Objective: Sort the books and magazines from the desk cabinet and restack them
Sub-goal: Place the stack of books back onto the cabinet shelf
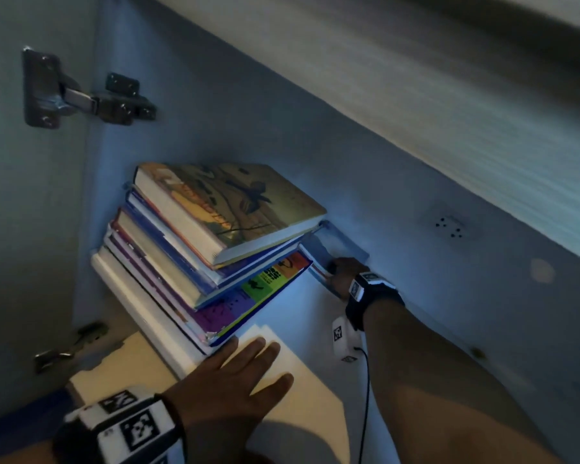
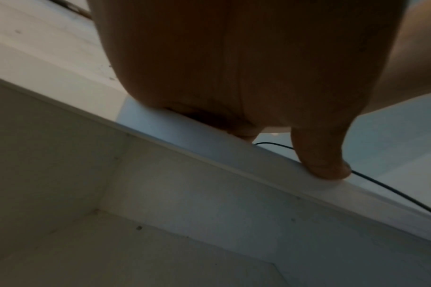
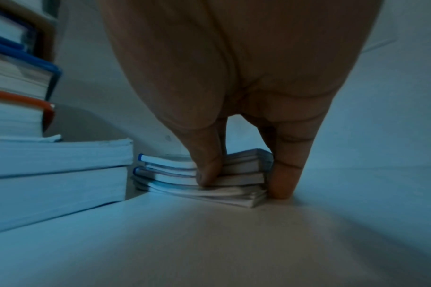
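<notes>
A tall, uneven stack of books (image 1: pixel 211 249) stands on the cabinet shelf (image 1: pixel 315 316), topped by a thick book with a yellow-green cover (image 1: pixel 235 202). Behind it at the back wall lies a small pile of thin booklets (image 3: pixel 209 178). My right hand (image 1: pixel 337 272) reaches deep into the cabinet and pinches this pile, thumb on its front edge and fingers (image 3: pixel 283 180) at its side. My left hand (image 1: pixel 248 363) lies flat with straight fingers on the shelf's front edge, its thumb (image 2: pixel 325 165) pressing the lip. The big stack's page edges (image 3: pixel 50 174) rise at the left of the right wrist view.
The cabinet door stands open at the left with two metal hinges (image 1: pixel 81 95). The desk's underside (image 1: pixel 449 95) runs overhead. A black cable (image 1: pixel 365 396) hangs from my right wrist. Below the shelf lies a second, pale compartment (image 2: pixel 136 233).
</notes>
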`<state>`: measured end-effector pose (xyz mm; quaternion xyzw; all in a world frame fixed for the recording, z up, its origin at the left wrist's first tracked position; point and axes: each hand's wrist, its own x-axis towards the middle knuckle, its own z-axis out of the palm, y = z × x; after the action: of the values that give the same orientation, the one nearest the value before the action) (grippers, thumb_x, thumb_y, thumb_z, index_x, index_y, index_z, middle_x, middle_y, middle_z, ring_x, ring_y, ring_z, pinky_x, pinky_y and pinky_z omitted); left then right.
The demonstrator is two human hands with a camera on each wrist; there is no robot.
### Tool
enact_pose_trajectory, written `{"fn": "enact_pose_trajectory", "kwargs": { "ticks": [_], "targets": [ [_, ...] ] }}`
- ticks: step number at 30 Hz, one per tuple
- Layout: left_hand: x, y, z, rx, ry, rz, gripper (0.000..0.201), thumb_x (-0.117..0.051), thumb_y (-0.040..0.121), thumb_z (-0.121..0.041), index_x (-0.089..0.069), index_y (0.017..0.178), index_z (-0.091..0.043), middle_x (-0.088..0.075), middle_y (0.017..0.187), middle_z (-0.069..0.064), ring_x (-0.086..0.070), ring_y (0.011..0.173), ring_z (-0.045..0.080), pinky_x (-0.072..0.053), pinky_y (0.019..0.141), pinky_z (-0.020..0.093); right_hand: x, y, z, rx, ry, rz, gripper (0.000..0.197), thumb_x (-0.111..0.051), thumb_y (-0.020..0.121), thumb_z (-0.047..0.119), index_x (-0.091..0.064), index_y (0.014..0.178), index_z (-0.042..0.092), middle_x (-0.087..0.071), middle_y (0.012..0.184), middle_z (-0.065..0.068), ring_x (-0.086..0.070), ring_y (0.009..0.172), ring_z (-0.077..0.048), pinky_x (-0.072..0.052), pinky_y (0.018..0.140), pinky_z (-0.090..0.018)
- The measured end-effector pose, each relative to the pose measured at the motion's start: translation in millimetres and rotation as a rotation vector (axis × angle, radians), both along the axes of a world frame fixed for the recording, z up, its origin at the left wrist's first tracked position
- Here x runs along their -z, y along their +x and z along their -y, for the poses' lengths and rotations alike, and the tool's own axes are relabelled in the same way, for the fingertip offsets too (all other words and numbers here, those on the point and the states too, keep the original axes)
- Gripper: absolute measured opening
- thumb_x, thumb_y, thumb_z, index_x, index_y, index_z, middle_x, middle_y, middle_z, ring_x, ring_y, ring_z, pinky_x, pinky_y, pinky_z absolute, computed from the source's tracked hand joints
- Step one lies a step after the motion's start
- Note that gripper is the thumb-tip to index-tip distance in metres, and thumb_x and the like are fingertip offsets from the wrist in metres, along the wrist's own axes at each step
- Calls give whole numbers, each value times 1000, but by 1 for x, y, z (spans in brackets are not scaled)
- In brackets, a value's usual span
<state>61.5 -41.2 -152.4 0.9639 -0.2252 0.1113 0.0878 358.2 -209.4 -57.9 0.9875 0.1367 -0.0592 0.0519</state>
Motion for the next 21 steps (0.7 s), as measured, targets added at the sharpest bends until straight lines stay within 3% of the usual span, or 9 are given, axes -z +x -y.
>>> {"fn": "enact_pose_trajectory", "kwargs": {
  "ticks": [2,4,6,8,10,13,17,21],
  "targets": [
    [10,4,3,-1,12,50,48,-10,108,-39,-49,135,-31,-69,131,9,-68,117,26,-51,99,45,-3,0,-8,-42,-14,6,50,-50,99,49,-58,138,18,-59,142,-9,-60,124,-32,-49,97,-35],
    [16,6,5,-15,19,59,43,-16,108,-40,-47,137,-31,-68,131,8,-68,116,25,-52,97,45,-3,2,-14,-72,-20,18,49,-51,100,47,-55,141,20,-56,146,-6,-57,129,-31,-47,97,-33],
    [19,10,6,-17,3,86,43,-18,107,-45,-46,137,-31,-70,129,7,-70,113,22,-59,89,42,-4,4,-18,-58,2,15,46,-55,101,35,-53,144,18,-55,148,-10,-56,131,-32,-47,98,-33],
    [16,11,6,-33,-14,137,43,-16,108,-43,-46,136,-32,-71,127,4,-71,111,20,-59,88,40,-7,3,-24,-60,9,17,46,-58,101,23,-51,146,12,-54,148,-15,-54,133,-34,-47,106,-37],
    [18,14,6,-50,10,208,38,-17,110,-36,-46,134,-33,-73,124,1,-72,108,17,-51,95,42,-10,0,-30,-75,3,12,43,-55,102,26,-54,143,13,-56,146,-13,-58,129,-33,-50,104,-39],
    [22,19,10,-88,77,351,30,-25,110,-31,-44,132,-34,-75,119,-2,-73,104,13,-42,94,37,-13,-8,-35,-77,51,-1,43,-57,101,26,-55,143,20,-59,144,-9,-62,124,-33,-53,102,-40],
    [25,24,8,-72,46,394,31,-23,110,-28,-43,133,-33,-75,119,-3,-74,103,13,-47,92,38,-14,-12,-31,-40,130,-36,46,-63,97,25,-56,142,24,-63,138,-7,-64,120,-33,-54,98,-35],
    [23,25,7,-52,14,367,31,-22,110,-30,-43,133,-33,-75,119,-2,-73,104,14,-61,80,31,-14,-8,-33,66,183,-61,40,-71,89,27,-65,127,16,-72,121,-11,-72,105,-33,-61,91,-44]
  ]
}}
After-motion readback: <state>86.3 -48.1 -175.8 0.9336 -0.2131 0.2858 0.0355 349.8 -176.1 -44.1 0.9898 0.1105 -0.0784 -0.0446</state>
